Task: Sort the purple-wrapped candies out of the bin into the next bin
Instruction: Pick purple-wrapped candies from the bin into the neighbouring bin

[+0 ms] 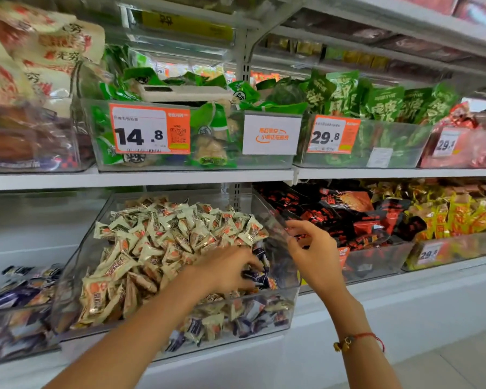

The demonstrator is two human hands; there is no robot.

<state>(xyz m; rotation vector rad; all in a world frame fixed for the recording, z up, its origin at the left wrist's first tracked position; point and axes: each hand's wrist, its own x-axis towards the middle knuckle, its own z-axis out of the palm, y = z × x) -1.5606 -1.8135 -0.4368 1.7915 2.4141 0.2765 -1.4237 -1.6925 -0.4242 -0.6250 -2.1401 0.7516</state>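
L hand (226,269) pinches purple candies (257,276) in clear bin (76,276) w/ cream candies (157,242).

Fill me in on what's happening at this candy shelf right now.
A person is sorting candy at a store shelf. The left hand is down in the clear bin of cream-wrapped candies, fingers curled around purple-wrapped candies at its right side. The right hand hovers by the bin's right wall, holding nothing that can be seen. More purple ones lie along the bin's front. The next bin to the left already holds purple candies.
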